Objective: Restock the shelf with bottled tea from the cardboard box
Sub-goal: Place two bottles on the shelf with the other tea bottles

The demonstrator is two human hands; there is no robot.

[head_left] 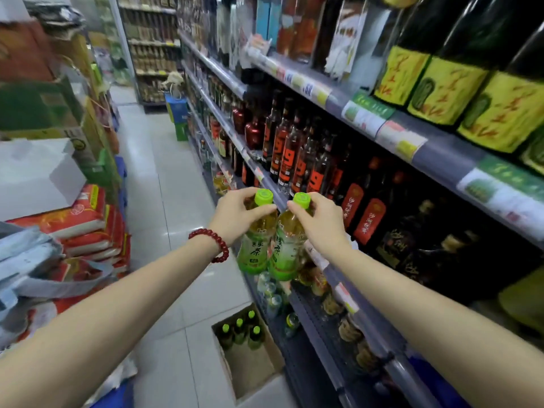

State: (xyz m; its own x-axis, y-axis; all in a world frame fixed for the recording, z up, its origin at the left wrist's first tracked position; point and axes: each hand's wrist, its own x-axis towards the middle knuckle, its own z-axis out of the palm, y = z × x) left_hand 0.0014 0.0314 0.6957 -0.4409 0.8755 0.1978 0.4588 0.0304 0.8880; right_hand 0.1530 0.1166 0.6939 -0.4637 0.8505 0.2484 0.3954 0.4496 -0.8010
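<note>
I hold one tea bottle in each hand, raised in front of the shelving. My left hand (235, 212), with a red bead bracelet (212, 244) on the wrist, has its fingers (266, 208) closed around the neck of the left bottle (255, 240), just under its lime-green cap. My right hand (319, 220) grips the right bottle (285, 248) the same way below the cap. The two bottles hang upright and touch side by side, green labels facing me.

At 3 o'clock of the bottles stands the shelf (350, 278), its grey edge running just behind my right wrist; dark bottles with red labels (297, 160) fill the tier above it. At 6 o'clock, down on the tiled floor (173, 231) against the shelf base, sits the open cardboard box (250, 366) with four green-capped tea bottles (240, 332) standing in its far end. At 9 o'clock, across the aisle, lie stacked red sacks (88, 228) under a white carton (38, 175).
</note>
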